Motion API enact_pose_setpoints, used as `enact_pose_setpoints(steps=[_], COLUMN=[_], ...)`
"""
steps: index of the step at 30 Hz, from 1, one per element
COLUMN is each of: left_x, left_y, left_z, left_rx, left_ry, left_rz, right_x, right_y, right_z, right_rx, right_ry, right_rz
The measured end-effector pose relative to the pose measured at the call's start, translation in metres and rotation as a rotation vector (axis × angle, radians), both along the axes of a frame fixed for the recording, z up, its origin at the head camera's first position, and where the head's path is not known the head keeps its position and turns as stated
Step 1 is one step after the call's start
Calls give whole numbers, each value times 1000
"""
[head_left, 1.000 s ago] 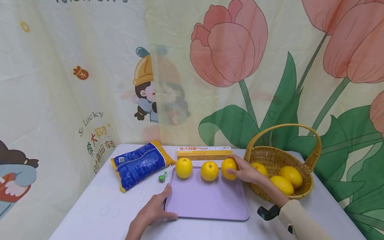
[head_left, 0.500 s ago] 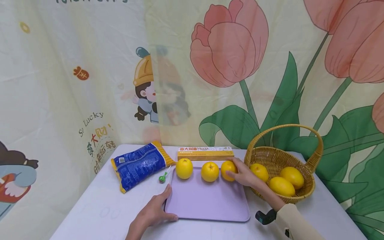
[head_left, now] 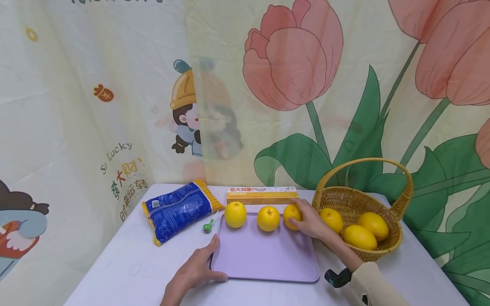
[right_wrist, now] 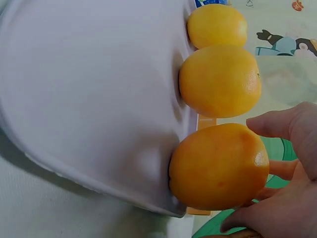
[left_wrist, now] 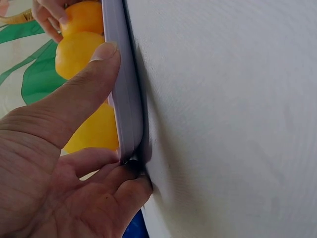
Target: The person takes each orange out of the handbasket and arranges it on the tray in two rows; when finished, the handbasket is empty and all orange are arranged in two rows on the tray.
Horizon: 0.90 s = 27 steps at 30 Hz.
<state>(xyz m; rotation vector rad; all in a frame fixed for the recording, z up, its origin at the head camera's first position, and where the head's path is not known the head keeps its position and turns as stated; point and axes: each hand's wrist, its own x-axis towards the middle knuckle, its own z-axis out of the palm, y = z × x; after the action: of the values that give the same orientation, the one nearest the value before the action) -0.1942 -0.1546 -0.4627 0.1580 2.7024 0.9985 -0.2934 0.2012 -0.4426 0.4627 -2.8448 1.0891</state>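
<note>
Three oranges stand in a row along the far edge of a lilac tray (head_left: 264,259): a left orange (head_left: 235,214), a middle orange (head_left: 268,219) and a right orange (head_left: 291,216). My right hand (head_left: 311,219) holds the right orange, thumb on its near side and fingers around its far side. In the right wrist view that orange (right_wrist: 218,166) sits against the tray surface, the thumb at its upper edge. At the tray's left side my left hand (head_left: 197,265) grips the rim. The left wrist view shows its thumb (left_wrist: 94,77) over the rim and fingers curled under the corner.
A wicker basket (head_left: 360,250) with a tall handle and three yellow-orange fruits stands close right of the tray. Behind the tray lies a pasta box (head_left: 262,196). To the left are a blue bag (head_left: 178,212) and a green lollipop (head_left: 207,227).
My right hand has shifted slightly left and down with the right orange, coming a little away from the basket. The left hand and the tray have stayed put.
</note>
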Motion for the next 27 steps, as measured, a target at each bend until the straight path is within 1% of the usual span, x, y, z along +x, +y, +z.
enact_pose_setpoints(steps=[5, 9, 11, 16, 20, 23, 27], left_x=[0, 0, 1, 2, 2, 2, 1], left_y=[0, 1, 1, 1, 0, -2, -1], left_z=[1, 1, 0, 0, 1, 2, 1], left_rx=[-4, -3, -3, -1, 8, 15, 8], left_ry=[5, 1, 0, 2, 13, 22, 20], left_rz=[2, 7, 9, 9, 1, -6, -10], right_x=[3, 9, 13, 23, 29, 27, 18], right_y=[1, 6, 11, 36, 63, 84, 111], right_z=[3, 11, 18, 38, 53, 61, 65], right_rx=[-6, -30, -54, -138, -154, -179, -213], right_ry=[25, 62, 79, 57, 59, 54, -16], right_rz=[4, 44, 89, 248, 351, 419, 457])
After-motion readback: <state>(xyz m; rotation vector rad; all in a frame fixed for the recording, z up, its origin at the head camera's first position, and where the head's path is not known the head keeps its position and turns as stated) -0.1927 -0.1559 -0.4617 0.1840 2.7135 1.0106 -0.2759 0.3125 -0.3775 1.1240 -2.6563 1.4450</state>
